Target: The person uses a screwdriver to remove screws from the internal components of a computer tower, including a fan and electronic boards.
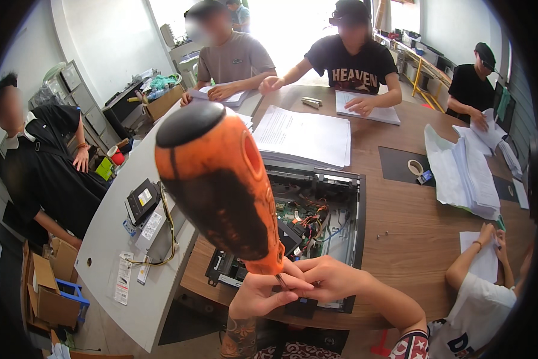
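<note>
A large screwdriver point(218, 173) with an orange and black handle looms close to the camera, handle up and shaft down. Its thin metal shaft is pinched low down in the fingers of my left hand point(260, 296). My right hand point(338, 280) is closed against the left fingertips by the lower end of the shaft; what its fingers pinch is hidden. Beneath both hands sits an open desktop computer case point(360, 221), showing a green circuit board point(288, 209) and bundled coloured wires point(317, 218). The handle covers part of the case.
On the grey table to the left lie a power supply point(151, 232) with cables and a black drive point(142, 200). Paper stacks point(308, 134), a tape roll point(414, 167) and small screws point(383, 235) rest on the wooden table. Several people sit or stand around.
</note>
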`<state>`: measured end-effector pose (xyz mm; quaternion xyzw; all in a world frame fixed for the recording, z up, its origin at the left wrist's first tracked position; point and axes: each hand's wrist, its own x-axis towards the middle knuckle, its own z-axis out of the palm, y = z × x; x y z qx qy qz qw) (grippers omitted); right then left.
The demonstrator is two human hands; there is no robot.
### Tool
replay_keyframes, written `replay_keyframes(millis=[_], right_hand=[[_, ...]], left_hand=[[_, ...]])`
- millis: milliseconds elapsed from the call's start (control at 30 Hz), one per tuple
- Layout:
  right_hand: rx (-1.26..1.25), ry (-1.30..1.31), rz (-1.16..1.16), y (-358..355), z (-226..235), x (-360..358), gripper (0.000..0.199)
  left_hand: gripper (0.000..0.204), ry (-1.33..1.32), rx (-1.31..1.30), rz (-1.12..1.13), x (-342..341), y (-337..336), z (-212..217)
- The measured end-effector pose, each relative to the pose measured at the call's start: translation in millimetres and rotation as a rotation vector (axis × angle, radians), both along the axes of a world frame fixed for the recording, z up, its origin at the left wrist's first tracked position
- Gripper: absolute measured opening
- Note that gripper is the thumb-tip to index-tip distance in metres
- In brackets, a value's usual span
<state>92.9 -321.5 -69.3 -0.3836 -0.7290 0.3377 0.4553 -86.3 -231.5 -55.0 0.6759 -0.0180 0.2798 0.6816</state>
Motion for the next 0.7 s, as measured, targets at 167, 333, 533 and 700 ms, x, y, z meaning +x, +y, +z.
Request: replay_keyframes(millis=[167,333,533,700], right_hand=[[0.045,-0.08,-0.08,-1.3,5.3,-1.4,0.015],[0.028,-0.043,-0.105,-1.7,2.1,-2.8,0.014],[-0.081,-0.07,-0.04,-2.2,10.1,-0.5,0.017],[-0.084,-0.044,-0.009,-2.2,14.0,0.1,0.017]], left_hand=[[0.024,-0.063,-0.075,0.026,-4.7,4.5,-6.2],[0.018,-0.016,-0.095,0.03,-2.7,2.3,-1.7],[0.017,-0.004,-0.142,0.053,-2.7,3.9,-12.1],[0.02,0.041,-0.175,0.063,-4.4,4.8,-14.2]])
